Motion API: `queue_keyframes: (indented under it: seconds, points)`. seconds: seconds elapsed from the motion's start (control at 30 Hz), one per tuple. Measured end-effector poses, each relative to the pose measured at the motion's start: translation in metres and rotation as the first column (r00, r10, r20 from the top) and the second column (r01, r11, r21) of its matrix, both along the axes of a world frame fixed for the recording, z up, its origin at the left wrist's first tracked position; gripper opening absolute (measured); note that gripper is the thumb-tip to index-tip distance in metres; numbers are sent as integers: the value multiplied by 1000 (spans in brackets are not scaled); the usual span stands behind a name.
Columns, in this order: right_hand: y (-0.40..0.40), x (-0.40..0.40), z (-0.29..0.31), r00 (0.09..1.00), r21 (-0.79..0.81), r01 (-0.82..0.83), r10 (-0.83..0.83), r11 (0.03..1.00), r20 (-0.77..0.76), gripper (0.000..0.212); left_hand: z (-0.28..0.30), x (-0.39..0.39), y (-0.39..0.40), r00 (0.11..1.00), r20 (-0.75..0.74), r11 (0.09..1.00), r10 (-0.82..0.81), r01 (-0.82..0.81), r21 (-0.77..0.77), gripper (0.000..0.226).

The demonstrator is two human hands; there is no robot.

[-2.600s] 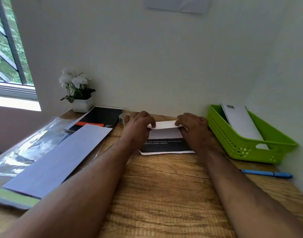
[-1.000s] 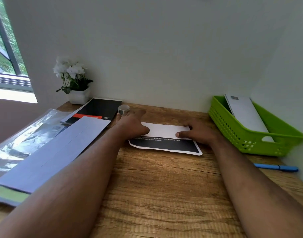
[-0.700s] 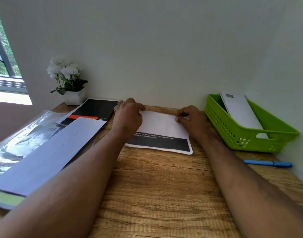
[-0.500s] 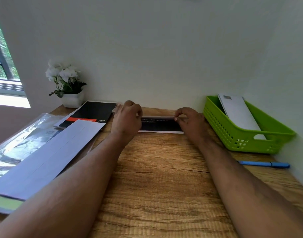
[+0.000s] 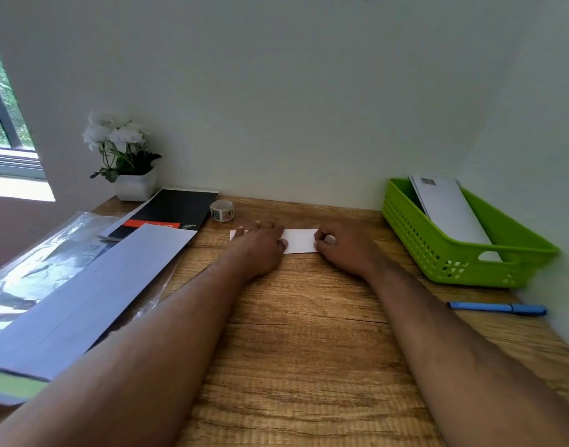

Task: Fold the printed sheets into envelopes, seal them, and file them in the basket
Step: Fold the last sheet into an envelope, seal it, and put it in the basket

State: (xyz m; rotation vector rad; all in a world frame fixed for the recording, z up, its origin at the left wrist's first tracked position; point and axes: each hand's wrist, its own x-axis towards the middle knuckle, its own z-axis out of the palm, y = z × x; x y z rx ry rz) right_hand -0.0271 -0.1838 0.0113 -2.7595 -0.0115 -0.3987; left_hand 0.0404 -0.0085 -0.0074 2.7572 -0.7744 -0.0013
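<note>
Folding seems nearly done: folded sheet (image 5: pixel 299 241) at frame centre is pressed flat under the left hand (image 5: pixel 260 245) and pinched by the right hand (image 5: pixel 341 245). One envelope (image 5: pixel 447 209) is filed in the basket (image 5: pixel 463 262), right; sealing remains.

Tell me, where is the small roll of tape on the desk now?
In the head view, the roll of tape stands near the back wall, left of centre, just right of the black notebook and beyond the left hand.

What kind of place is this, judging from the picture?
Probably a home or small-office desk in a corner by a window: a wooden desk, a green basket holding an envelope, and a potted plant.
</note>
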Motion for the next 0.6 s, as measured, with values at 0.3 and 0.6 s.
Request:
queue_keyframes:
  seconds: [0.3, 0.6]
  points:
    - [64, 17, -11, 987, 186, -24, 53, 982, -151, 54, -2, 3, -4, 996, -85, 995, 9, -1, 100, 53]
    - [34, 23, -13, 937, 0, 261, -253, 965, -243, 51, 2, -1, -1, 993, -101, 989, 54, -39, 146, 54]
